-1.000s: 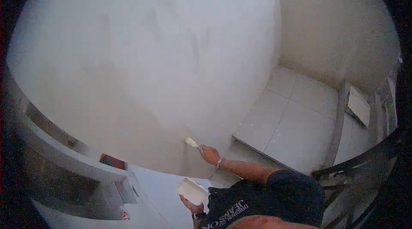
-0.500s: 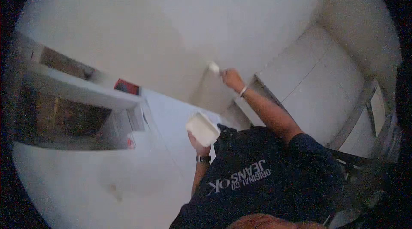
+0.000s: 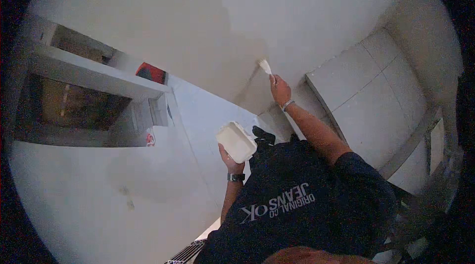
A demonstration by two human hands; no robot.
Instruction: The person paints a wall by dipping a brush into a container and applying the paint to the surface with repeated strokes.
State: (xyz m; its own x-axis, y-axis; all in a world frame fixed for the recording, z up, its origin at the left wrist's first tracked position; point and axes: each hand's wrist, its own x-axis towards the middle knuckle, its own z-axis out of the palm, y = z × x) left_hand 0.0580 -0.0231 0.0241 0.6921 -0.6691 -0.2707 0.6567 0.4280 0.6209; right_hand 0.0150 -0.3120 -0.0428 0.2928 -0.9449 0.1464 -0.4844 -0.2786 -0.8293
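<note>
My right hand (image 3: 280, 91), with a pale band at the wrist, is closed around the handle of a paintbrush (image 3: 263, 65). Its pale bristles are right at the plain wall (image 3: 217, 31), by a darker patch. Lower and to the left, my left hand (image 3: 231, 161) grips a shallow white tub (image 3: 236, 141) from beneath and the side, close to my dark shirt. The tub's open face is turned up toward me, and its inside looks whitish. A dark watch sits on my left wrist.
A red and black item (image 3: 151, 73) rests on the ledge at left, above a recessed opening (image 3: 79, 100). A small red and white object (image 3: 150, 138) lies near that opening. Large pale tiles (image 3: 371, 81) with a raised edge are on the right. A dark metal grille (image 3: 185, 253) shows at the bottom.
My right hand and the paintbrush have moved up and slightly right along the wall. My left hand keeps the tub near my body, and the view has shifted a little.
</note>
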